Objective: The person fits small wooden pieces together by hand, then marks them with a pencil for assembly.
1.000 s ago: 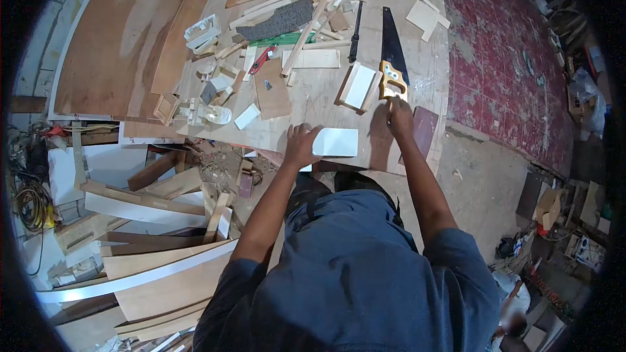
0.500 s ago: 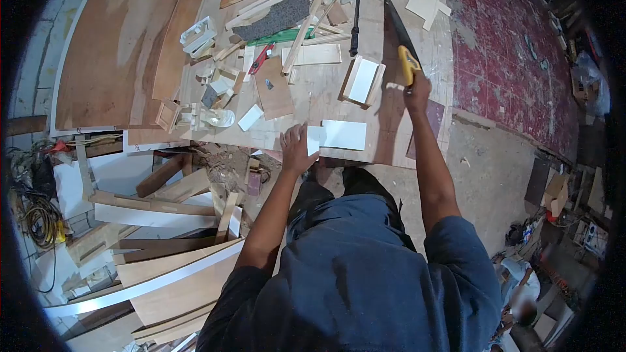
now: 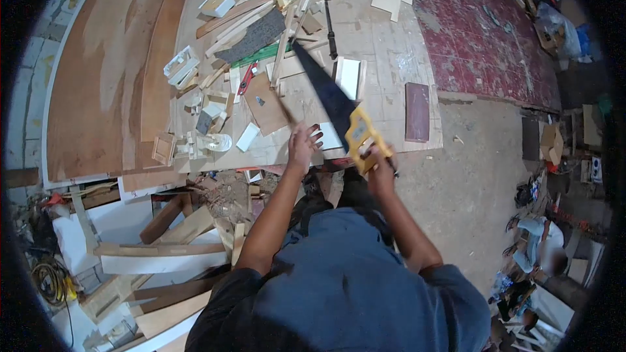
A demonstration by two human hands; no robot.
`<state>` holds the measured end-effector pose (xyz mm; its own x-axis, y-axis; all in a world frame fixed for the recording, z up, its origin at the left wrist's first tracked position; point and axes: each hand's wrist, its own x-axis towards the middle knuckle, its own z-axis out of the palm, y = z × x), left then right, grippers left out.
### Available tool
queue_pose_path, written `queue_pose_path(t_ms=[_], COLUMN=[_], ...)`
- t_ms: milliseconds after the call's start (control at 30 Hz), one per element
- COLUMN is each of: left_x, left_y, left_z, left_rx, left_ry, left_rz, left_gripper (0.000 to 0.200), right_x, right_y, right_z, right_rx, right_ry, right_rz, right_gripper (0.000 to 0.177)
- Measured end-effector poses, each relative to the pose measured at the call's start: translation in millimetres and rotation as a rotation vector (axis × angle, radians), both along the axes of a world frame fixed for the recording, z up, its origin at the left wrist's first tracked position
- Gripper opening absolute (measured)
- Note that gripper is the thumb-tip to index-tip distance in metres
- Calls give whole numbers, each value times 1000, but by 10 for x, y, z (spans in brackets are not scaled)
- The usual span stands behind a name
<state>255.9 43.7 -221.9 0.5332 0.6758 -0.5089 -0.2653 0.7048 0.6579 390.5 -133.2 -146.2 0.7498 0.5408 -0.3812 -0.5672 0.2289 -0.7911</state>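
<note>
My right hand is closed around the yellow handle of a handsaw. The saw's dark blade slants up and left over the worktable. At the table's front edge, my left hand has its fingers apart. Just right of those fingers lies a white board piece, partly covered by the saw. Beyond the blade sits a white panel with wooden side strips.
Wood strips, offcuts and a grey textured piece crowd the table's far left. A long dark-handled tool and a reddish-brown board also lie there. Scrap wood fills the lower left; people are at lower right.
My right hand has swung the saw in from the right, toward my body and the white board piece. My left hand has lifted its fingers off the white board piece.
</note>
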Motion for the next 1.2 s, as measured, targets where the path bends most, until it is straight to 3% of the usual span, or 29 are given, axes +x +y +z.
queue_pose_path(t_ms=[33,67,167,300,367,400,467,500,567,767,1000,1100,1167,1200], left_x=[36,35,-101,-288,-294,-285,-273,-282,-321,-302,-211,-126,-37,10], left_y=[23,33,47,121,127,122,117,154,246,242,162,78,33,6], left_z=[64,94,-257,-813,-714,-557,-359,-472,-818,-466,-142,-107,-180,-178], left_rx=[-47,-95,50,207,406,410,583,585,681,1040,1116,1298,1482,1483], left_ry=[5,16,-69,260,543,542,776,774,770,907,1047,1109,1059,1057], left_rz=[1,6,3,-105,-196,-205,-387,-388,-458,-570,-747,-641,-679,-677], left_gripper=[56,52,41,22,17,17,17,17,19,28,29,39,65,65], right_x=[-196,-390,-844,-1217,-1385,-1456,-1576,-1620,-1689,-1660,-1611,-1612,-1615,-1601], right_y=[-107,-125,-323,-566,-627,-645,-694,-702,-693,-762,-939,-971,-986,-976], right_z=[-300,-227,-502,-1022,-1140,-1150,-1164,-1174,-1194,-1311,-1380,-1432,-1407,-1354], right_rx=[10,27,98,-79,-85,-145,-207,-206,-220,-164,-160,-135,-157,-157], right_ry=[136,135,376,471,506,507,507,546,593,558,514,470,452,450], right_rz=[3,0,-36,21,3,49,95,170,266,175,201,183,169,168], right_gripper=[16,16,14,19,21,22,23,21,16,21,22,21,21,21])
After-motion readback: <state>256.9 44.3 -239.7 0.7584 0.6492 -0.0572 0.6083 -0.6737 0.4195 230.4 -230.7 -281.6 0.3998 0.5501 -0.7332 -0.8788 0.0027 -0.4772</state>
